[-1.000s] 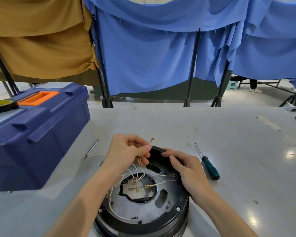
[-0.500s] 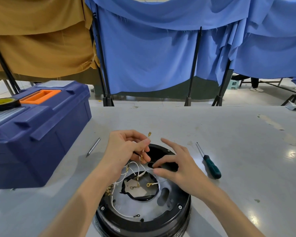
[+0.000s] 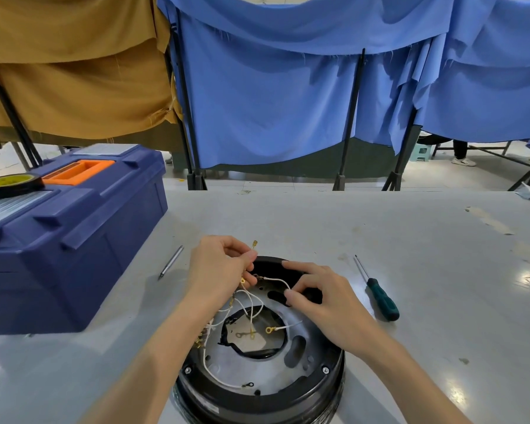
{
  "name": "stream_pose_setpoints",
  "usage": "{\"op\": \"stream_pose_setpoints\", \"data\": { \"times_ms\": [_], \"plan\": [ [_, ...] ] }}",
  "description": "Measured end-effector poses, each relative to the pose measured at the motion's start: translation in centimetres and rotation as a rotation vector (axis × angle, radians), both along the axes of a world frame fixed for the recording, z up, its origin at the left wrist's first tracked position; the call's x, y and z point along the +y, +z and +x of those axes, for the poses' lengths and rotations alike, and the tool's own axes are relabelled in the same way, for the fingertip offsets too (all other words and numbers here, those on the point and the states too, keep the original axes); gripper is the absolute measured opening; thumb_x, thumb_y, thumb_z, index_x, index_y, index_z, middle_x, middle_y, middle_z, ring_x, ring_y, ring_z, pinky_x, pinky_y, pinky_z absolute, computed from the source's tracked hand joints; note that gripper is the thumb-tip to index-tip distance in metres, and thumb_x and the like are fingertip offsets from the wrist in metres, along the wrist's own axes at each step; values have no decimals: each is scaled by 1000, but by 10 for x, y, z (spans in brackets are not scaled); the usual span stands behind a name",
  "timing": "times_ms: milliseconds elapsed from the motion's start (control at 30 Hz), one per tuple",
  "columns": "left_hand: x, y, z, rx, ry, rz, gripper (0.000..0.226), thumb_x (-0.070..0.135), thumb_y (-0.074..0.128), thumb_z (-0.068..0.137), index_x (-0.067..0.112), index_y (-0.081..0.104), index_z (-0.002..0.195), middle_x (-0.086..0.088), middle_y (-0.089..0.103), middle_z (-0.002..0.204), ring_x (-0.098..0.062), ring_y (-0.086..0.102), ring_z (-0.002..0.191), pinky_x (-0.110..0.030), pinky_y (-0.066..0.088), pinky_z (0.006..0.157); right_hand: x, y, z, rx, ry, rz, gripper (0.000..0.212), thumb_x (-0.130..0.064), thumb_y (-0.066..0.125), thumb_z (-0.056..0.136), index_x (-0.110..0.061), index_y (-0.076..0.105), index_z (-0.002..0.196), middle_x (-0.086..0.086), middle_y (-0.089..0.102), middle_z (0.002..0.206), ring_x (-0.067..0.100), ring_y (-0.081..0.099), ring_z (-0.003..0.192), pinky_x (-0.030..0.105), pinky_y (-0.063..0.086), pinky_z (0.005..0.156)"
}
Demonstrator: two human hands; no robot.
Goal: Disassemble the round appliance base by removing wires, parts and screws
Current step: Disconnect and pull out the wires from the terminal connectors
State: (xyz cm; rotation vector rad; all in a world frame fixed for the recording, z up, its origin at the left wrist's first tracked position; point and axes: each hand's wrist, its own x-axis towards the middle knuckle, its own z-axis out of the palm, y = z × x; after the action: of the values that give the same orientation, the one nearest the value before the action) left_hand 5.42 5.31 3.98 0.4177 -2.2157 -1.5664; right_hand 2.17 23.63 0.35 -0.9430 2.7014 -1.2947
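The round appliance base [image 3: 257,393] sat centrally at the near edge of the bench [image 3: 410,240]. It showed a glossy black plastic ring around a dull grey metal plate with a round central opening, oval slots and rim screws. Thin white wires [image 3: 251,304] with brass ring terminals lay loose across the plate. The left hand [image 3: 219,270], fingers curled, gripped a bunch of wires above the far-left rim. The right hand [image 3: 322,301], over the far side, pinched one wire running between both hands.
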Motion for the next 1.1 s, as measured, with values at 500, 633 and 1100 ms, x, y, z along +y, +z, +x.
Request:
{"op": "stream_pose_setpoints", "data": {
  "times_ms": [500, 633, 1100],
  "plan": [
    [1, -2, -9, -33, -16, -269, 15, 32, 77, 81, 19, 72, 75, 1, 68, 60, -11, 58, 38, -16, 41, 42, 4, -3, -2, -164, 42, -173, 12, -29, 70, 85, -29, 77, 75, -30, 54, 129, -1, 45, 124, 36, 34, 109],
    [4, 0, -7, 68, 29, -322, 18, 32, 70, 87, 27, 68, 70, 7, 66, 57, -6, 56, 38, -20, 45, 51, 5, -6, -3, -171, 24, -261, 17, -25, 64, 91, -28, 77, 81, -26, 60, 125, -4, 53, 116, 28, 41, 102],
    [53, -5, 7, -113, -431, -934, 15, 29, 62, 91, 25, 67, 105, 6, 61, 108, -19, 56, 106, -37, 46, 88, 15, -11, -13, -270, -121, -485, 25, -2, 51, 97, -14, 73, 100, -3, 76, 93, 10, 70, 91, 16, 53, 79]
  ]
}}
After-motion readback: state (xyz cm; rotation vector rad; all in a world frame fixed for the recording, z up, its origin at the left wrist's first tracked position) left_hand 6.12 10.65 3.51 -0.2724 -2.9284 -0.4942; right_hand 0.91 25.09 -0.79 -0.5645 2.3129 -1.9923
